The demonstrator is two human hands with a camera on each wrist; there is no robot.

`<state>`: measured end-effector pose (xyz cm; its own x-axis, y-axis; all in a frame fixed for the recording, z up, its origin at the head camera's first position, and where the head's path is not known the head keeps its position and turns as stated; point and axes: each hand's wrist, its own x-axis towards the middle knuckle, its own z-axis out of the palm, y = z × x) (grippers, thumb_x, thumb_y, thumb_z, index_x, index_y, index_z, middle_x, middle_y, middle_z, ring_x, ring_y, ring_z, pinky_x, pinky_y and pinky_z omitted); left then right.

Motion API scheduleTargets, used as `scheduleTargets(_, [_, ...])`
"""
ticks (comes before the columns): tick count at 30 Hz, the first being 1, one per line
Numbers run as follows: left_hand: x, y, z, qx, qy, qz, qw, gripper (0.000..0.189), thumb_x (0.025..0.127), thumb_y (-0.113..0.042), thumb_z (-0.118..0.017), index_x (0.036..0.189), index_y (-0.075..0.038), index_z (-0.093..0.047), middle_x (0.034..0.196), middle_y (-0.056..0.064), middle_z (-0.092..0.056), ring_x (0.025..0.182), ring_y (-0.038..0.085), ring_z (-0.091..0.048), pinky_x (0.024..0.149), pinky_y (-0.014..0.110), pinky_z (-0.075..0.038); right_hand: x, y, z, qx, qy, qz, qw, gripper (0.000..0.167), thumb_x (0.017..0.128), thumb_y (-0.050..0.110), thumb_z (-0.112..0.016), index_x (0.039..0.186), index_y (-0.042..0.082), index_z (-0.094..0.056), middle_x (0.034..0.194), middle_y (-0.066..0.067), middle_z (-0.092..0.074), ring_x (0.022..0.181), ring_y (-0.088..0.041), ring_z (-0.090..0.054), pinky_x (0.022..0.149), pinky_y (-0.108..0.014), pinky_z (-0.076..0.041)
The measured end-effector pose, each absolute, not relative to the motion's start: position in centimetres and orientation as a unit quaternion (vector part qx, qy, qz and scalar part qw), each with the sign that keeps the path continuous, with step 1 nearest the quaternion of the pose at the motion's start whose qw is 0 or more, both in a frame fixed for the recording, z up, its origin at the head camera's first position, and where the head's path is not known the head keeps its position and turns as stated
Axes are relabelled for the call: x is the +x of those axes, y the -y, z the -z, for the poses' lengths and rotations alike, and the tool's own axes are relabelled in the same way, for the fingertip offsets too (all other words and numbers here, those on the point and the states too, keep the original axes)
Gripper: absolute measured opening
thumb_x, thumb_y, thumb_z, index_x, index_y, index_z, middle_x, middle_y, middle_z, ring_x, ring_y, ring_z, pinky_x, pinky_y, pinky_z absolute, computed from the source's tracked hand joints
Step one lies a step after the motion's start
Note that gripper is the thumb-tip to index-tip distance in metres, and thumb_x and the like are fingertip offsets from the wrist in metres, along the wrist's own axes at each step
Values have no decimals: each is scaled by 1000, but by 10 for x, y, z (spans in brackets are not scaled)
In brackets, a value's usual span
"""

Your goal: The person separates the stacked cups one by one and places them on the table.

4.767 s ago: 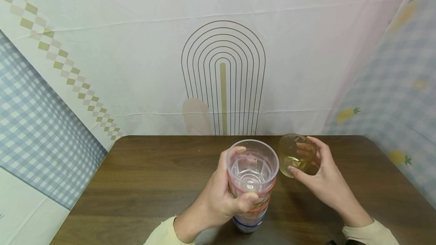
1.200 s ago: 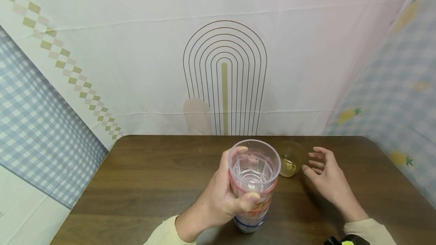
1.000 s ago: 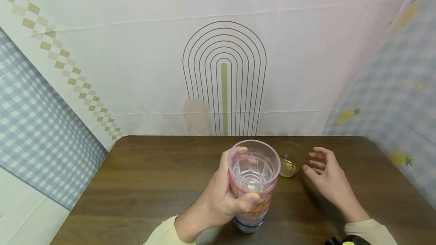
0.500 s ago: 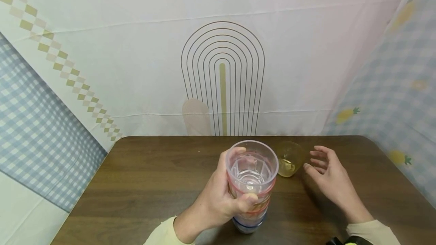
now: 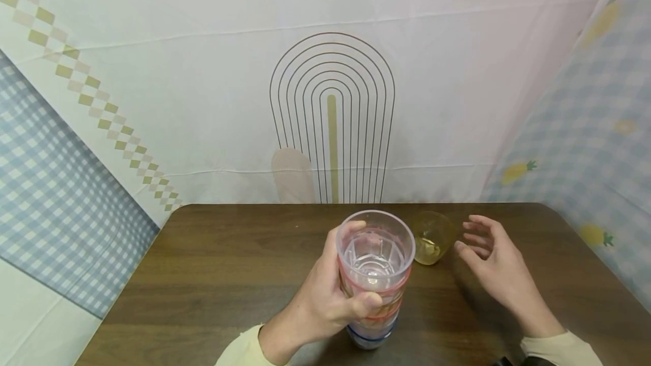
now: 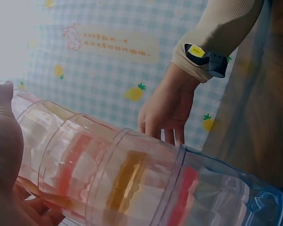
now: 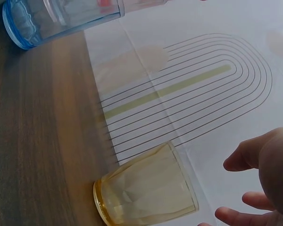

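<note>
A tall stack of nested clear plastic cups (image 5: 376, 258) stands near the front of the table, the top one colourless and the bottom one blue. My left hand (image 5: 330, 292) grips this stack near its top, thumb in front and fingers round the back. In the left wrist view, the stack (image 6: 108, 169) shows pink and amber bands between its layers. A single amber cup (image 5: 428, 242) stands upright on the table, right of the stack. Beside it, my right hand (image 5: 495, 261) hovers with fingers loosely bent, apart from the cup, holding nothing; the right wrist view shows a gap between fingers and cup (image 7: 146, 193).
The dark wooden table (image 5: 229, 264) reaches back to a pale printed cloth (image 5: 218, 100). Blue checked cloths hang at the left (image 5: 61, 202) and right (image 5: 600, 146). A dark strap device (image 6: 207, 59) sits on the right wrist.
Earlier my right hand held the amber cup tilted; the cup now stands on the table, released, with the hand drawn back slightly to the right. My left hand keeps its grip on the stack.
</note>
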<state>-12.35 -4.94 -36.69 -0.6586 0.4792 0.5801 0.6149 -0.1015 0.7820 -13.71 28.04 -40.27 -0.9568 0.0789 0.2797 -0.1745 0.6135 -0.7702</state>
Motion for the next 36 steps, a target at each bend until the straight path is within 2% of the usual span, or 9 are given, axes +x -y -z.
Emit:
scheduleTargets(1, [-124, 50, 368, -411, 666, 620, 54, 82, 99, -54, -73, 158, -15, -32, 141, 18, -65, 126, 19, -67, 111, 39, -57, -137, -280, 402, 29, 885, -441, 148, 64, 105, 12, -70, 156, -7, -37, 146, -34, -56, 107, 27, -47, 86, 3, -46])
scheduleTargets(6, [-125, 49, 372, -417, 654, 630, 43, 87, 91, -23, -83, 159, -14, -30, 143, 20, -64, 128, 21, -67, 114, 39, -56, -136, -279, 399, 40, 878, -447, 164, 61, 105, 9, -69, 155, -7, -39, 145, -33, -57, 108, 26, -49, 88, 3, -46])
scheduleTargets(9, [-126, 49, 375, -423, 649, 631, 46, 90, 87, -16, -85, 158, -12, -30, 144, 20, -63, 128, 22, -67, 114, 40, -56, -135, -278, 398, 47, 876, -448, 170, 60, 105, 8, -69, 155, -7, -40, 145, -32, -58, 110, 26, -49, 88, 3, -45])
scheduleTargets(14, [-128, 47, 379, -433, 638, 635, 45, 91, 85, -15, -87, 158, -12, -32, 143, 19, -63, 127, 22, -67, 114, 41, -56, -134, -275, 395, 57, 874, -450, 178, 59, 104, 7, -69, 154, -6, -41, 145, -32, -58, 111, 25, -51, 90, 4, -45])
scheduleTargets(23, [-130, 45, 383, -455, 624, 633, 46, 88, 88, -17, -85, 159, -9, -32, 143, 20, -62, 128, 24, -67, 113, 42, -57, -132, -271, 390, 70, 871, -449, 190, 57, 104, 5, -70, 154, -4, -44, 145, -30, -60, 114, 23, -52, 93, 4, -43])
scheduleTargets(33, [-130, 44, 385, -438, 613, 657, 12, 87, 86, -12, -85, 158, -12, -35, 144, 19, -62, 129, 23, -66, 116, 42, -55, -128, -266, 384, 89, 864, -448, 212, 54, 102, 1, -69, 152, -1, -48, 142, -22, -61, 115, 20, -57, 96, 1, -46])
scheduleTargets(36, [-130, 44, 386, -436, 609, 662, 6, 87, 86, -11, -84, 158, -13, -35, 144, 20, -61, 130, 23, -66, 116, 42, -55, -126, -264, 383, 96, 861, -447, 222, 53, 102, 0, -69, 151, 0, -50, 141, -15, -62, 116, 18, -58, 97, 1, -45])
